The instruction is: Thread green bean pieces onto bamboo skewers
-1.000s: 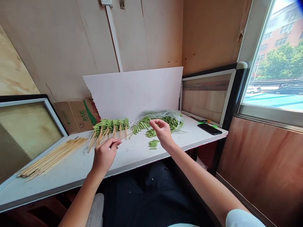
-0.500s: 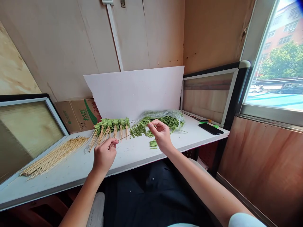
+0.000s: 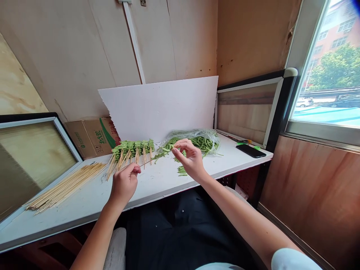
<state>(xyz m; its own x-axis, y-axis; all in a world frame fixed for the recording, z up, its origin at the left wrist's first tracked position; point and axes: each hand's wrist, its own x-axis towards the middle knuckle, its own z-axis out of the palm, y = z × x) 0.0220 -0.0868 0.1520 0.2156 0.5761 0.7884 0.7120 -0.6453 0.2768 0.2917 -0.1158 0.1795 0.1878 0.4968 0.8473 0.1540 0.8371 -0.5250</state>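
Observation:
My left hand [image 3: 124, 183] is closed in a pinch around the lower end of a thin wooden skewer [image 3: 146, 163], which points up to the right. Short cut green bean pieces [image 3: 161, 154] are threaded on its far part, seen nearly edge-on. At that far end my right hand [image 3: 189, 159] has thumb and fingers closed around a green bean piece; the fingers partly hide it. Below the right hand, several loose cut bean pieces [image 3: 182, 171] lie on the white table [image 3: 157, 183]. Behind it is a clear plastic bag of long green beans [image 3: 206, 142].
Filled bean skewers [image 3: 132, 150] are stacked at the back left, sticks toward me. Bare skewers [image 3: 67, 185] lie in a pile at left. A cardboard box [image 3: 90, 137] and white board [image 3: 160, 108] stand behind. A black phone [image 3: 251, 150] lies at right.
The threaded bean pieces have turned from facing me broadside to nearly edge-on. My right hand has shifted slightly left at the skewer's far end. My left hand keeps its hold.

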